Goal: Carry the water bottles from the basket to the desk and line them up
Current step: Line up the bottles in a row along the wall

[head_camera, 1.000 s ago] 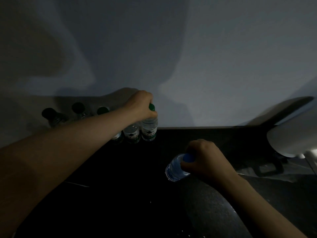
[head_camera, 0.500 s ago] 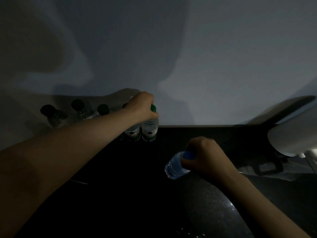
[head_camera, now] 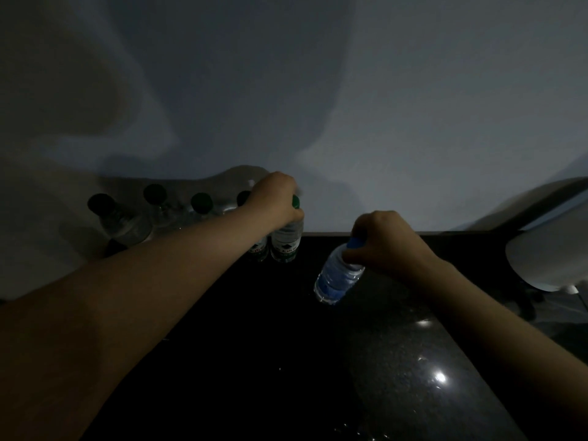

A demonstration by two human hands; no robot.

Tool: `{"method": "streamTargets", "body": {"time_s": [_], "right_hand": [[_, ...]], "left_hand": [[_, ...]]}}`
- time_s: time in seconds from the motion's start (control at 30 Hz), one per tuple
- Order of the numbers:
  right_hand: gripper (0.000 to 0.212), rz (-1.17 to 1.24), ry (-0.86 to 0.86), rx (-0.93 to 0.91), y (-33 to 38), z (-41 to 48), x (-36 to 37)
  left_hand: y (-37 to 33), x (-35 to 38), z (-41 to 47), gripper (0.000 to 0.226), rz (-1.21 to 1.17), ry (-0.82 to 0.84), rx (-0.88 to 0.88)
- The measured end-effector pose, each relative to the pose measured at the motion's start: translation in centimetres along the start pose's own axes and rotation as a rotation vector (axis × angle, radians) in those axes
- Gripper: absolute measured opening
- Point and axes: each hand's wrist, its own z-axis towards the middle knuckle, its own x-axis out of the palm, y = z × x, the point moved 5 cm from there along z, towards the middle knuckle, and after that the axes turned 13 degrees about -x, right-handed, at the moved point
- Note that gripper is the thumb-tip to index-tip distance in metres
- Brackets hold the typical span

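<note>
Several green-capped water bottles (head_camera: 124, 222) stand in a row along the wall on the dark desk (head_camera: 286, 345). My left hand (head_camera: 275, 200) grips the neck of the rightmost green-capped bottle (head_camera: 286, 241), which stands upright at the end of the row. My right hand (head_camera: 381, 241) holds a blue-capped bottle (head_camera: 337, 276) by its neck. That bottle hangs tilted above the desk, to the right of the row. My left forearm hides part of the row. The basket is not in view.
A pale wall (head_camera: 350, 106) rises right behind the desk's back edge. A white rounded object (head_camera: 547, 259) sits at the far right, beside a dark item (head_camera: 525, 300) below it. Bare desk surface lies to the right of the row.
My right hand has carried the blue-capped bottle up and toward the wall, closer to the row's right end. My left hand stays on the last green-capped bottle.
</note>
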Motion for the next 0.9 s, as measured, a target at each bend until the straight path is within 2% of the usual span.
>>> {"method": "streamTargets", "body": {"time_s": [0.2, 0.63, 0.9], "right_hand": [[0.032, -0.081, 0.005, -0.028, 0.0, 3.2, -1.0], [0.035, -0.124, 0.008, -0.081, 0.6, 6.0, -1.1], [0.032, -0.146, 0.000, -0.113, 1.8, 7.0, -1.1]], "left_hand": [[-0.1, 0.0, 0.1, 0.027, 0.018, -0.005, -0.024], [0.0, 0.1, 0.2, 0.023, -0.023, 0.033, -0.011], [0.0, 0.1, 0.1, 0.029, -0.033, 0.044, -0.007]]}}
